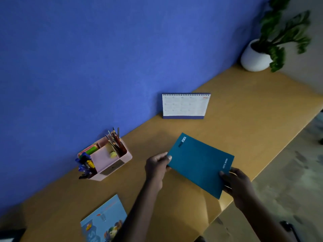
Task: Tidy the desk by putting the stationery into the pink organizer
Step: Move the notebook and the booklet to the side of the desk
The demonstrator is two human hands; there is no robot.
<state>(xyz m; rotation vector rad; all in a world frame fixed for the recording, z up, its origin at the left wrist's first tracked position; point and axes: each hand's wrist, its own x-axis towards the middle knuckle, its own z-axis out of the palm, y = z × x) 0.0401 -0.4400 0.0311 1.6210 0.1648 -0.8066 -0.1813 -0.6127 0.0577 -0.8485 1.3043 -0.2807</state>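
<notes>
Head view: teal notebook (201,165) held btwn both hands, looks lifted just off desk (244,105). L hand (156,167) pinches one short edge, thumb on top. R hand (236,182) grips opposite corner, fingers underneath. Pink organizer (108,159) sits left of L grip, apart, w/ pens (85,165) & pencils (116,140) inside. Notebook prob. light, thin, a bit floppy, w/ smooth cover. Best held at both ends. Likely too wide for any slot.

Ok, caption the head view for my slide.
Left hand and right hand hold a teal notebook over the desk, right of the pink organizer; a calendar stands by the wall.
</notes>
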